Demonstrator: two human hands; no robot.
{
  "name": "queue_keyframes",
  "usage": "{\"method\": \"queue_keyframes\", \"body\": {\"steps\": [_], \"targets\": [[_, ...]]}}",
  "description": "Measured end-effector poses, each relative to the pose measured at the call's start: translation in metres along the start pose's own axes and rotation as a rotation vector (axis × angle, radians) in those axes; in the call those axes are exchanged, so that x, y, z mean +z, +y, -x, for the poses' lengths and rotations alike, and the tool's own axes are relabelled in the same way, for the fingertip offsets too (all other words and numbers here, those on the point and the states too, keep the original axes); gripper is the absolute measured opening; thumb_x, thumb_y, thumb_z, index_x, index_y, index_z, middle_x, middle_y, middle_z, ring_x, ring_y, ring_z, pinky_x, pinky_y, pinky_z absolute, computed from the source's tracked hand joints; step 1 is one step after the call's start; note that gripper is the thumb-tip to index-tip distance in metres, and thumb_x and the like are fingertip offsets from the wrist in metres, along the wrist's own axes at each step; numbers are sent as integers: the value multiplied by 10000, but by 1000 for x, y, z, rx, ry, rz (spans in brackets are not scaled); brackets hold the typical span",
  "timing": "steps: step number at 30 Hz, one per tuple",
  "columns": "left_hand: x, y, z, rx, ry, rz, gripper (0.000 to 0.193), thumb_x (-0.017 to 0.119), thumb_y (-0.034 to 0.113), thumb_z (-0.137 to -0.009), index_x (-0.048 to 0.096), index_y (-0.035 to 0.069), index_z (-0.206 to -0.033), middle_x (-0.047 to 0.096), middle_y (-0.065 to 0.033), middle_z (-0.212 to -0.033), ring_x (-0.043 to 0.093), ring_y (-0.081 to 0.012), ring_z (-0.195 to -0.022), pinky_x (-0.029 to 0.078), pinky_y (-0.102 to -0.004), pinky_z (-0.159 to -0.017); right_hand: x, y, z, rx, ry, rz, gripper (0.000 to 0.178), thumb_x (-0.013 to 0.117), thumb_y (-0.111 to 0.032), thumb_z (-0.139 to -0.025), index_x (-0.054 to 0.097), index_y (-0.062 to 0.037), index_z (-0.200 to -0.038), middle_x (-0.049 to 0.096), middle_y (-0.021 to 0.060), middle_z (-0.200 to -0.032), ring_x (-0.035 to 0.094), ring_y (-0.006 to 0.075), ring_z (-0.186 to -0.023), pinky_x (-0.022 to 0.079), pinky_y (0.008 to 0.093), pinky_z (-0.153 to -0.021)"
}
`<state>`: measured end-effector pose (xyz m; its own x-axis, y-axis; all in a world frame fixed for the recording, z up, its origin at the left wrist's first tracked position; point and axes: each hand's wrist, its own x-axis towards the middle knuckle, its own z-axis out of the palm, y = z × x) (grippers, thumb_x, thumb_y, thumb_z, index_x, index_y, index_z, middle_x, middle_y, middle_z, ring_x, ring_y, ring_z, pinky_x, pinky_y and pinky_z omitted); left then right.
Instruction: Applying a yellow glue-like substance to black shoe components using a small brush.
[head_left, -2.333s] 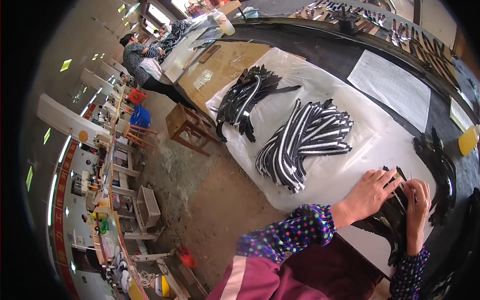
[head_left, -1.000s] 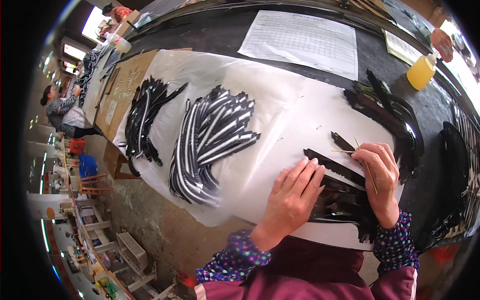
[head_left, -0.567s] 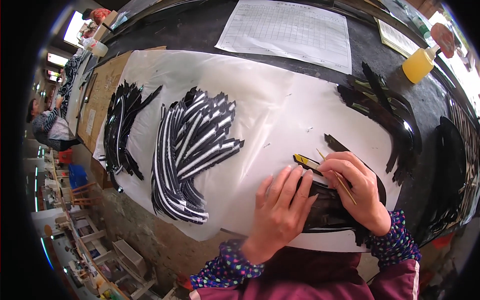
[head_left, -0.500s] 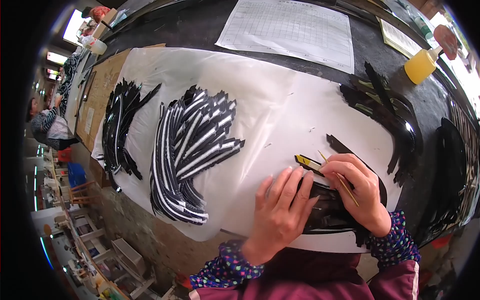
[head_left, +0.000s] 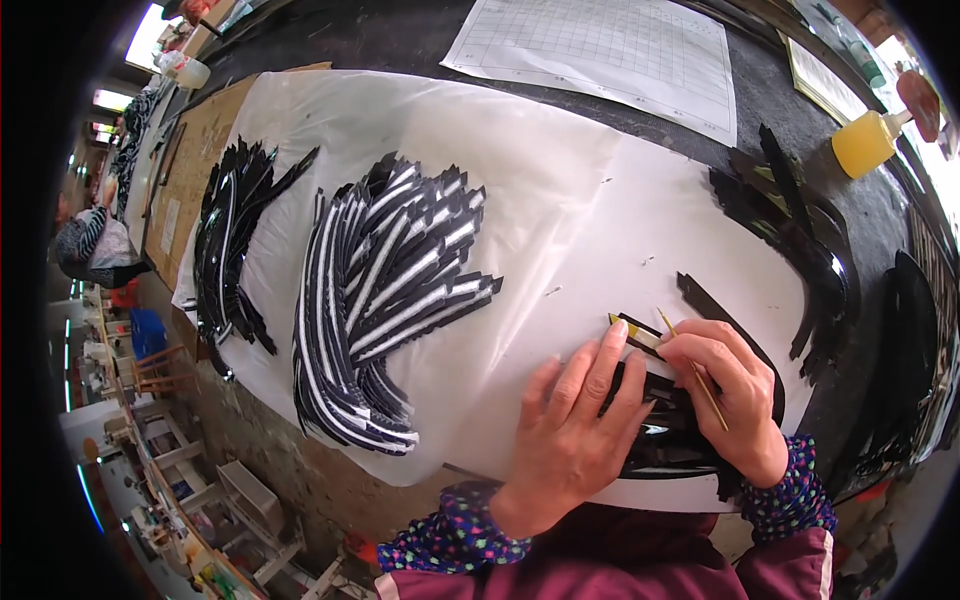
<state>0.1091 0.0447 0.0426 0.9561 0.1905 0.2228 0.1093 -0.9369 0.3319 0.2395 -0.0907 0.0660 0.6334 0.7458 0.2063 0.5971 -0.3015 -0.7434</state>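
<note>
Striped pile (head_left: 380, 300): apparently finished.
Yellow-ended strip (head_left: 640, 336): right of the pile, seemingly under way.
Left hand (head_left: 580, 420): flat, touching it.
Right hand (head_left: 733, 398): pinching a thin stick (head_left: 712, 400).
Dark strips (head_left: 828, 262): farther right, probably remaining.

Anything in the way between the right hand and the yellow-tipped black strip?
Nothing visible: the right hand, holding a thin stick, has its fingertips at the strip. The left hand has a fingertip by the yellow end, not between them.
</note>
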Motion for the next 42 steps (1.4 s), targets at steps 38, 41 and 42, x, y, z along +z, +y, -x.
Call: {"method": "queue_keyframes", "body": {"steps": [38,41,42], "targets": [[57,7,-3,-19,342,41,418,559,331,-889,708,30,-1138,544,-218,-1405,430,-302,-1308,279,-452,-1103,-1,110,14,138,-70,-34,242,492,-156,-1078,581,15,-1225,607,69,-1171,569,165,-1042,431,273,-961],[61,8,-6,-54,368,11,382,554,331,-891,734,80,-1116,576,-178,-1370,452,-288,-1289,277,-453,-1088,-3,132,8,121,-102,-63,261,484,-163,-1082,574,13,-1251,604,74,-1200,568,164,-1069,432,273,-970],[62,8,-7,-41,368,18,382,553,342,-888,739,74,-1088,588,-176,-1332,461,-286,-1269,284,-456,-1088,-3,139,6,119,-112,-76,270,480,-167,-1084,570,12,-1264,603,77,-1214,568,164,-1082,432,274,-975]]}}
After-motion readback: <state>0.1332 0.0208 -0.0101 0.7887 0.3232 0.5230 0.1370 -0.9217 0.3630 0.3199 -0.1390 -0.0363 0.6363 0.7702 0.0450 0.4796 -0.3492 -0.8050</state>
